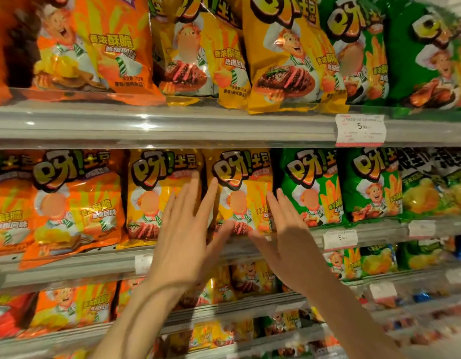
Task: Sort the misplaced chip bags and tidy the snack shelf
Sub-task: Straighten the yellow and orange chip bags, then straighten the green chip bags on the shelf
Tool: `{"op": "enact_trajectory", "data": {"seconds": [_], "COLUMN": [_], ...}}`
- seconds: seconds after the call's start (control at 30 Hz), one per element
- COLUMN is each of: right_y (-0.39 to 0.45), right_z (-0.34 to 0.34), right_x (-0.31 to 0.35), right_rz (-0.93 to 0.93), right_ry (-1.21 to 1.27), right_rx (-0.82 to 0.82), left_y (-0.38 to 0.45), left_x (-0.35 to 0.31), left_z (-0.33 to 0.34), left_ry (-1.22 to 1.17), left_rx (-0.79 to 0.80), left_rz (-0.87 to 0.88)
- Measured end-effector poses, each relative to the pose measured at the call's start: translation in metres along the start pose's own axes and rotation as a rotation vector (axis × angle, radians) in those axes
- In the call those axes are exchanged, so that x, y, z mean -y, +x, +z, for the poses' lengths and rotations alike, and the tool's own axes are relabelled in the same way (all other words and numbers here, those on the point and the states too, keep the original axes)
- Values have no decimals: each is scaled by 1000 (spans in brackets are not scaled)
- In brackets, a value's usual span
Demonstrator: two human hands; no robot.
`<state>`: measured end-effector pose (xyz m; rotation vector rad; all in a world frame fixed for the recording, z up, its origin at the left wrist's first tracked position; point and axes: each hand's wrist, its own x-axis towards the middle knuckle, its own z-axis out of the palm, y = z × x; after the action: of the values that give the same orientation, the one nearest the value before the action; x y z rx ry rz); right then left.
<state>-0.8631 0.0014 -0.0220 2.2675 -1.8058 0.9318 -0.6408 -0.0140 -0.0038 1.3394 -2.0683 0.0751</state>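
Two open hands frame one yellow steak-flavour chip bag (241, 193) on the middle shelf (69, 265), second yellow bag from the left, w/ another yellow bag (157, 195) on its left and a green bag (309, 187) on its right. It stands upright at the shelf's front edge.

Handling, as a judgement: bag looks light, puffed w/ air, glossy foil — so slippery and easily crushed; contents fragile. Best taken by the side seams or the top crimp, w/ flat palms rather than a hard squeeze on the middle.

Left hand (188, 234) — fingers spread, palm toward the shelf, fingertips lying over the gap between the two yellow bags and on the target bag's left edge; thumb points at its lower front. Right hand (286, 229) is flat, fingers together and pointing up, set along the bag's right edge beside the green bag; thumb reaches under toward the bottom seam. Neither hand pinches anything; whether palms actually press the foil can't be told. Both forearms rise from below, wrists roughly straight.
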Motion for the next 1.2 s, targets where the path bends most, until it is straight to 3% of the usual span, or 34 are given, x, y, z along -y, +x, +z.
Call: {"op": "enact_trajectory", "data": {"seconds": [0.23,0.5,0.6,0.83,1.03,1.2], "right_y": [-68,-96,-99,-106,-102,-86], "right_z": [14,8,-2,-45,-98,-128], "right_x": [13,4,-11,-92,-182,-228], "right_rz": [320,441,433,334,302,219], "right_ry": [181,306,332,458,450,442], "right_rx": [16,126,157,168,162,46], "left_y": [-70,-105,-109,-87,-52,-21], "left_x": [-9,-36,-53,-137,-216,-248], "left_z": [18,36,42,80,111,120], "left_ry": [-295,-365,-399,-349,-342,-266], "left_rx": [-116,-79,-89,-72,-121,-160], "left_rz": [-120,-268,-226,-453,-414,-351]}}
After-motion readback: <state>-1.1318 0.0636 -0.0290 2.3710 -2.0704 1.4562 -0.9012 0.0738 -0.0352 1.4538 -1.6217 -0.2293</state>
